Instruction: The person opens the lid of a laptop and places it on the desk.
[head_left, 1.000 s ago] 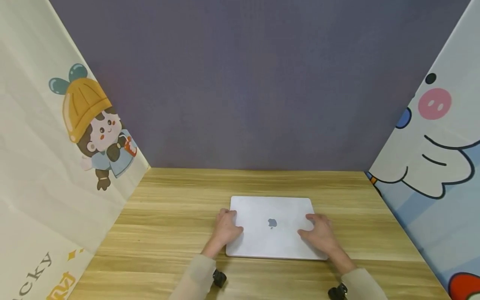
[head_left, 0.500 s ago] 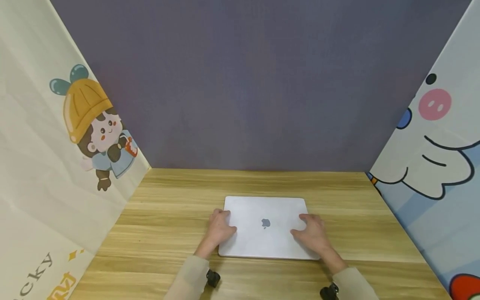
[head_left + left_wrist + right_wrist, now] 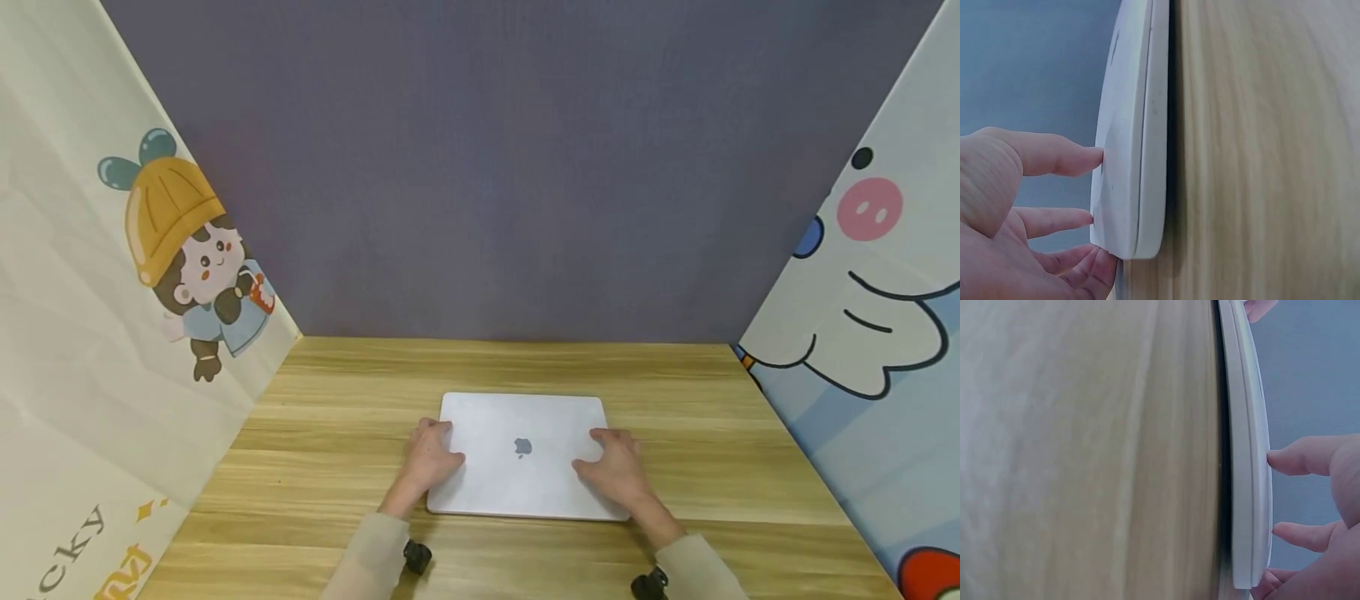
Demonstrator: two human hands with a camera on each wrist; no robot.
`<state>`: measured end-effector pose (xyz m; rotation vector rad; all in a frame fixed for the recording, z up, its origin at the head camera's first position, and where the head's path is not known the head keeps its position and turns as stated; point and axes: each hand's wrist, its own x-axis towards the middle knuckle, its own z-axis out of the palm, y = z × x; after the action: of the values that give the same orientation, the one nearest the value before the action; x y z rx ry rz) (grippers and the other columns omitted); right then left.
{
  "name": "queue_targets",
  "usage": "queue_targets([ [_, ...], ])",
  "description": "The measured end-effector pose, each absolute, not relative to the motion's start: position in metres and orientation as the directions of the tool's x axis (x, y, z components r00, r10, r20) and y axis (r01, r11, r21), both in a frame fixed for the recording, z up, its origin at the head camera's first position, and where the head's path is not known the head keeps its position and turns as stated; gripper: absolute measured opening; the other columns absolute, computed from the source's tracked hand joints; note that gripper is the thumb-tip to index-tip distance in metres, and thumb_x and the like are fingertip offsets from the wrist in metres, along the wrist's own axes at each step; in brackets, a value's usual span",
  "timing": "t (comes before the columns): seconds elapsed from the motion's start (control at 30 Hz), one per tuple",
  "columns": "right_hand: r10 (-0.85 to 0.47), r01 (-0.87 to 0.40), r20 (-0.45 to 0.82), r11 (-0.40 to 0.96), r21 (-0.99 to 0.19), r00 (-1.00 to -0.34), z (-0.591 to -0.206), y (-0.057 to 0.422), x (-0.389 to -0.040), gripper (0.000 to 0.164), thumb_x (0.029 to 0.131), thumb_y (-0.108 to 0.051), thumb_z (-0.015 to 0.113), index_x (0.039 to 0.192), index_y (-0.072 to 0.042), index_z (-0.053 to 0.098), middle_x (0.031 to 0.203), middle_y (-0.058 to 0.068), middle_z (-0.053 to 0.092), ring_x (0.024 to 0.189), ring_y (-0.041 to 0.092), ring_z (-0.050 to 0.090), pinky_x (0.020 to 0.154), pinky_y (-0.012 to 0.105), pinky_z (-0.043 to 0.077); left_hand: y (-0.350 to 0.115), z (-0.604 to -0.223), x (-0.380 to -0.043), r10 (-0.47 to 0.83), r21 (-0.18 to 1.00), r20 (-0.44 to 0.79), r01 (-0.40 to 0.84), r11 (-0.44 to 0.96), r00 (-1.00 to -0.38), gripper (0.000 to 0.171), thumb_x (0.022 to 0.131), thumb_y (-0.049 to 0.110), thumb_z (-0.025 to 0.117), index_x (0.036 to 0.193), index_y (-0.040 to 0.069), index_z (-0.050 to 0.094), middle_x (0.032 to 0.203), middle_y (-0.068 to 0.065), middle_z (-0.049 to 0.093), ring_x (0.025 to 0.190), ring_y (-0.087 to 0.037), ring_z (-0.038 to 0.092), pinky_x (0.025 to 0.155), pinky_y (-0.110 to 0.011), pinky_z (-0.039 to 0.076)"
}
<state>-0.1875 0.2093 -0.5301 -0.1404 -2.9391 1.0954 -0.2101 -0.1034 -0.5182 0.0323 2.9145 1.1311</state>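
A closed silver laptop [image 3: 517, 483] with a dark apple logo lies flat on the wooden table, lid up. My left hand [image 3: 430, 458] grips its left side, and my right hand [image 3: 619, 471] grips the right side. In the left wrist view, the thumb and index fingertip touch the laptop's lid [image 3: 1124, 162], while other fingers curl at its side edge. The right wrist view shows the same hold: thumb and index tip on the lid, remaining fingers at the side of the laptop [image 3: 1244, 487], partly hidden. A dark gap or shadow runs beneath its front edge.
The wood-grain table [image 3: 337, 433] extends around the laptop on all sides. Behind it stands a dark grey panel [image 3: 480, 167]. Cartoon-printed sheets flank the table, a cream one [image 3: 67, 333] at left and a blue-white one [image 3: 900, 450] at right.
Both hands and the laptop between them have slid to the left across the table. The slide is smaller in the last half second. The grip looks the same.
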Motion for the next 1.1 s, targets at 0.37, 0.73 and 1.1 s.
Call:
queue_targets([
  [0.37, 0.093, 0.099, -0.044, 0.746, -0.659, -0.995, -0.528, 0.201, -0.187, 0.067, 0.078, -0.019, 0.082, 0.132, 0.011, 0.057, 0.137, 0.035, 0.045, 0.125, 0.050, 0.039, 0.101, 0.062, 0.043, -0.109, -0.516, -0.210, 0.025, 0.666, -0.021, 0.005, 0.746, -0.999, 0.063, 0.074, 0.009, 0.084, 0.129, -0.011, 0.061, 0.129, -0.029, 0.052, 0.119, -0.044, 0.049, 0.098, -0.057, 0.049],
  [0.73, 0.079, 0.083, -0.036, 0.752, -0.653, -0.996, -0.528, 0.201, -0.186, 0.066, 0.079, -0.020, 0.082, 0.132, 0.011, 0.058, 0.136, 0.035, 0.045, 0.125, 0.049, 0.039, 0.101, 0.062, 0.043, -0.110, -0.517, -0.208, 0.029, 0.659, -0.014, 0.013, 0.752, -0.999, 0.062, 0.074, 0.010, 0.085, 0.128, -0.011, 0.062, 0.130, -0.029, 0.053, 0.120, -0.044, 0.050, 0.099, -0.057, 0.049],
  [1.1, -0.047, -0.028, -0.018, 0.821, -0.570, -0.999, -0.526, 0.211, -0.179, 0.067, 0.083, -0.024, 0.080, 0.132, 0.014, 0.056, 0.143, 0.043, 0.040, 0.133, 0.058, 0.035, 0.106, 0.066, 0.039, -0.116, -0.516, -0.202, 0.089, 0.644, 0.011, 0.075, 0.762, -0.996, 0.062, 0.079, 0.013, 0.084, 0.129, -0.014, 0.060, 0.130, -0.032, 0.052, 0.122, -0.046, 0.049, 0.104, -0.059, 0.045],
])
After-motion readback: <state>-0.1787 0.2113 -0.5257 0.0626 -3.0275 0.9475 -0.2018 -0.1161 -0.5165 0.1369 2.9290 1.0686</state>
